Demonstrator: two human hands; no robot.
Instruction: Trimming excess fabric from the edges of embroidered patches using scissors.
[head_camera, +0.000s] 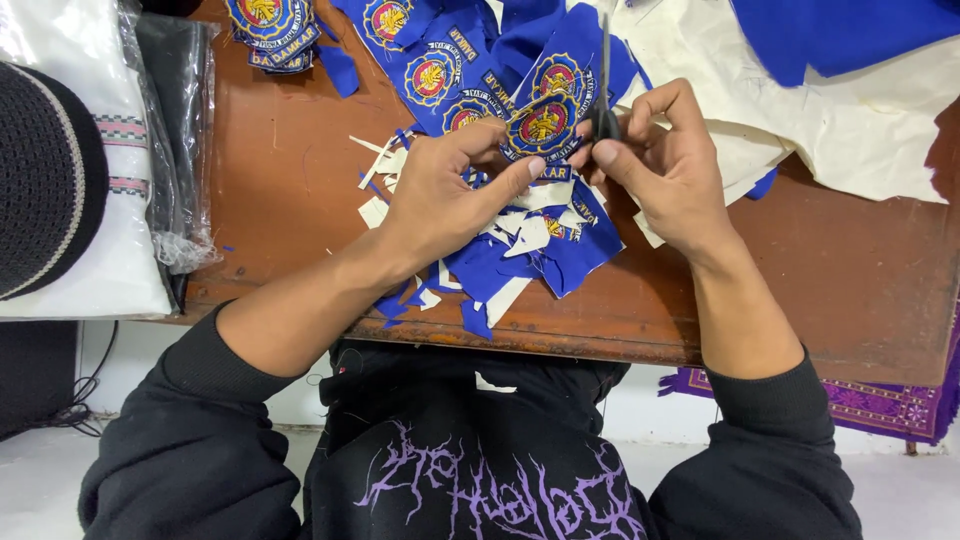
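My left hand (450, 190) pinches a round blue embroidered patch (543, 125) with a gold emblem, held just above the table. My right hand (660, 160) grips a pair of dark scissors (604, 95), blades pointing away from me, right at the patch's right edge. Under both hands lies a heap of blue and white fabric scraps (520, 250). A strip of uncut blue patches (440, 60) stretches away behind the hands.
A brown wooden table (800, 270) carries everything. A stack of cut patches (272, 30) sits at the far left. White and blue cloth (850, 100) lies at the right. Plastic-wrapped fabric (175, 120) and a black knitted cap (45, 180) sit at the left edge.
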